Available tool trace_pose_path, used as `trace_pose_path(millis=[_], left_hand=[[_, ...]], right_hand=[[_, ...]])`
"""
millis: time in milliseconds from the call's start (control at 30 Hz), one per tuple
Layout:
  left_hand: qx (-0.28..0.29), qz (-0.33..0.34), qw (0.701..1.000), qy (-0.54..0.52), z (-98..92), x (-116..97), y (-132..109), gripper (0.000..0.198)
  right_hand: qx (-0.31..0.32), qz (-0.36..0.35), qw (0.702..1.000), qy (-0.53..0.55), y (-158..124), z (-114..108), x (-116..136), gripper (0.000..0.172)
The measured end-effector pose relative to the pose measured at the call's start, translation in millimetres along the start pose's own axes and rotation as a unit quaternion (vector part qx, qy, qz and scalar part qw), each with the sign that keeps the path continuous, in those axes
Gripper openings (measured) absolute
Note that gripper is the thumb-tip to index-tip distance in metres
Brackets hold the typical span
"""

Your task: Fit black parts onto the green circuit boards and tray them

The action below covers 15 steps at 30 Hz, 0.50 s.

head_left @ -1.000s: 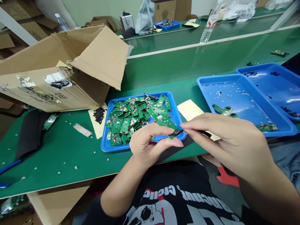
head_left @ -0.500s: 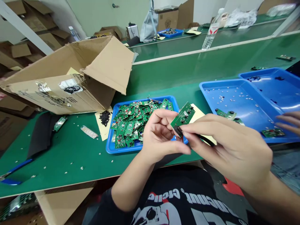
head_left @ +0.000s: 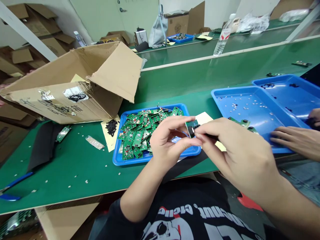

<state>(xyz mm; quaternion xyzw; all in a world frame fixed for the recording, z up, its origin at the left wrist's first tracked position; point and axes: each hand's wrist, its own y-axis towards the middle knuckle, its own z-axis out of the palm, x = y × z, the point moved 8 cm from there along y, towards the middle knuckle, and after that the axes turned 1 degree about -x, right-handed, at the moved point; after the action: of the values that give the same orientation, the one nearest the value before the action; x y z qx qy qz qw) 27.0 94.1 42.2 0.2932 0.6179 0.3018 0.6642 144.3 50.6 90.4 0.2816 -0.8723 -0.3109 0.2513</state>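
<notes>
My left hand [head_left: 166, 138] is closed round a small green circuit board [head_left: 189, 124], pinching it between thumb and fingers. The board is turned nearly edge-on. My right hand [head_left: 235, 150] pinches a small black part [head_left: 191, 132] at the board's near end. My fingers hide most of that part. Something thin and dark shows behind the right fingers, its kind unclear. Beneath and left of my hands, a blue tray [head_left: 117, 161] holds a heap of green circuit boards [head_left: 138, 131]. Cream paper [head_left: 203, 117] lies partly behind my right hand.
Small black pieces [head_left: 111, 127] are piled on paper left of the tray. An open cardboard box [head_left: 57, 103] stands behind. Blue-handled pliers [head_left: 17, 180] and black foam [head_left: 42, 146] lie left. At right, a co-worker's hand [head_left: 295, 138] is over another blue tray [head_left: 215, 95].
The board has tilted from showing its face to nearly edge-on, and both my hands have drawn slightly left and up. The co-worker's hand has moved left over the tray, and a second one shows.
</notes>
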Motion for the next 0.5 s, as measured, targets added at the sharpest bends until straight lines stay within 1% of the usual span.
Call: trace_pose_path(millis=[100,200,267,333,400,500], left_hand=[[-0.031,-0.036,0.998,-0.027,0.6,2.9,-2.5,0.033],[-0.047,-0.08,0.993,-0.08,4.7,5.0,-1.9,0.028],[-0.05,-0.11,0.986,-0.116,8.2,7.3,-1.6,0.028],[-0.057,-0.143,0.978,-0.141,9.8,11.7,-2.8,0.03],[-0.069,-0.164,0.973,-0.149,8.8,16.2,-5.0,0.032],[-0.072,-0.176,0.972,-0.137,6.8,20.3,-7.7,0.035]], right_hand=[[0.001,0.005,1.0,-0.023,1.1,1.2,-0.3,0.013],[-0.001,0.011,1.0,0.011,2.2,0.7,-1.1,0.012],[-0.01,0.023,0.999,0.035,2.5,-0.6,-2.9,0.012],[-0.019,0.04,0.998,0.039,2.6,-1.6,-5.6,0.015],[-0.023,0.059,0.997,0.046,2.9,-1.9,-8.7,0.016],[-0.006,0.084,0.993,0.079,4.2,-0.5,-13.5,0.01]])
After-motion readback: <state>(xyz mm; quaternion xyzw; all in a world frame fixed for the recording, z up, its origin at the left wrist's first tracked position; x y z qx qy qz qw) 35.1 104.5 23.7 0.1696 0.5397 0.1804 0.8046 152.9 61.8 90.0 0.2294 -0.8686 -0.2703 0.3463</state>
